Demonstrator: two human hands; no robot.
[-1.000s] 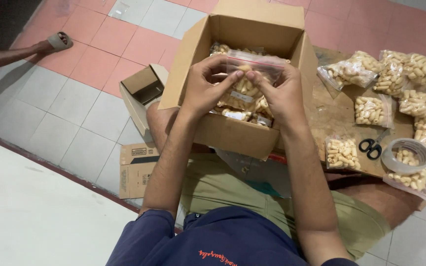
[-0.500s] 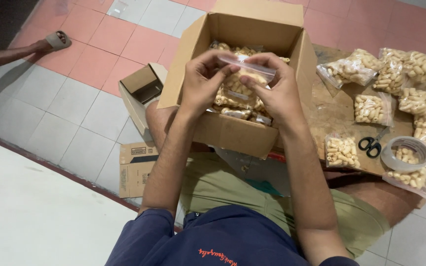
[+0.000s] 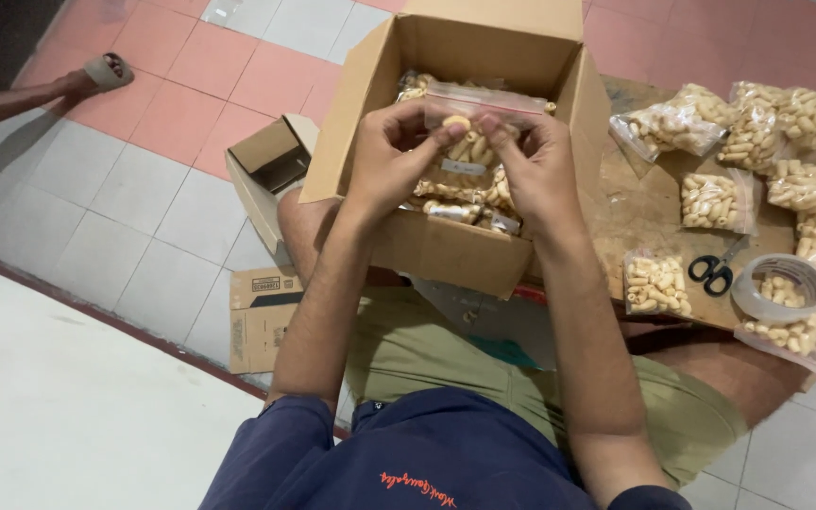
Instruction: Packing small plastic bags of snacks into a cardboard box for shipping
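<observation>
My left hand [image 3: 391, 156] and my right hand [image 3: 533, 162] both grip the top edge of a clear plastic bag of pale, finger-shaped snacks [image 3: 471, 144]. The bag hangs upright just above the open cardboard box [image 3: 446, 250] on my lap. Several more filled bags [image 3: 455, 210] lie inside the box beneath it. My thumbs and forefingers pinch the bag's sealed strip from either side.
Several snack bags [image 3: 710, 200] lie on a brown surface at right, with black scissors [image 3: 716, 272] and a roll of tape [image 3: 784, 289]. A small open box [image 3: 271, 170] and flat cardboard [image 3: 262, 316] lie on the tiled floor at left. Another person's foot in a sandal [image 3: 96, 76] shows far left.
My hands have drawn closer together on the bag's top edge and lifted it slightly, so the bag now hangs more upright over the box.
</observation>
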